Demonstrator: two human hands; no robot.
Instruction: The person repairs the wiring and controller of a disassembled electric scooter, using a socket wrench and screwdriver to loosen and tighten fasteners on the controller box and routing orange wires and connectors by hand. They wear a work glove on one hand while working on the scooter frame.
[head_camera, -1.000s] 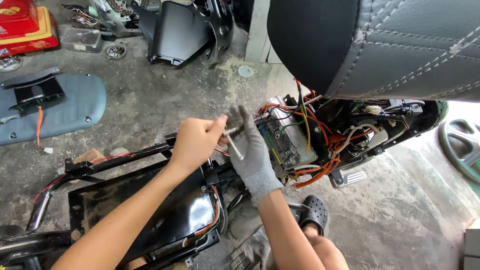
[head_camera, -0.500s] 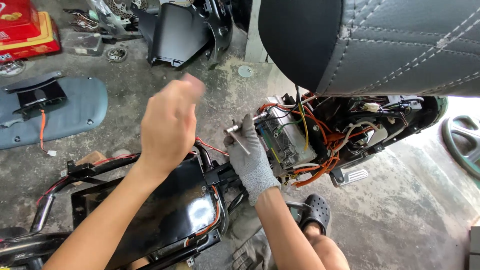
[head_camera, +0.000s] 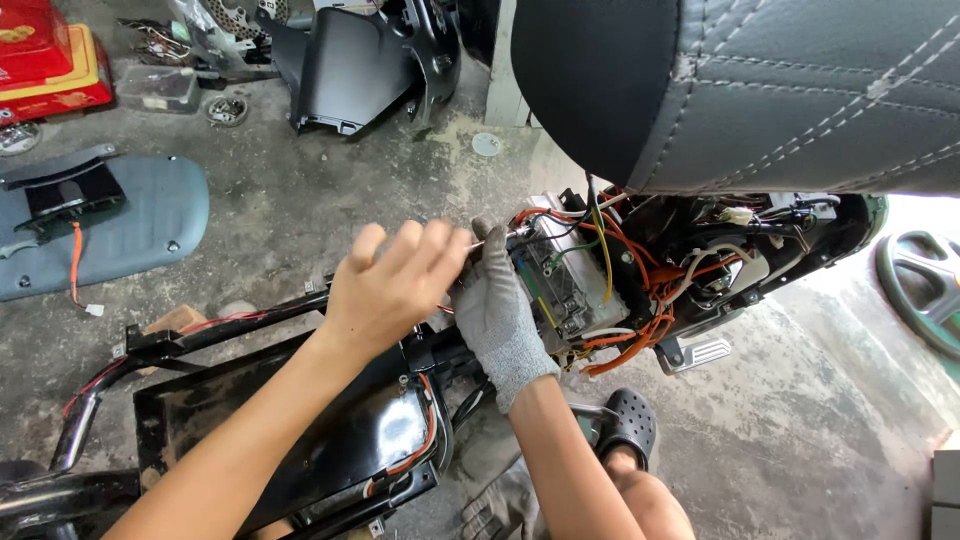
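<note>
The bare left hand (head_camera: 395, 285) has its fingers curled together around the handle end of a slim metal tool (head_camera: 488, 241), whose shaft pokes out past the fingertips toward the grey control box (head_camera: 560, 270) at the open end of the scooter frame (head_camera: 300, 440). Touching it, the gloved right hand (head_camera: 497, 318) rests against the box's near edge with fingers raised beside the shaft; whether they pinch it cannot be told. Orange wires (head_camera: 640, 270) crowd the box under the black seat (head_camera: 740, 90).
</note>
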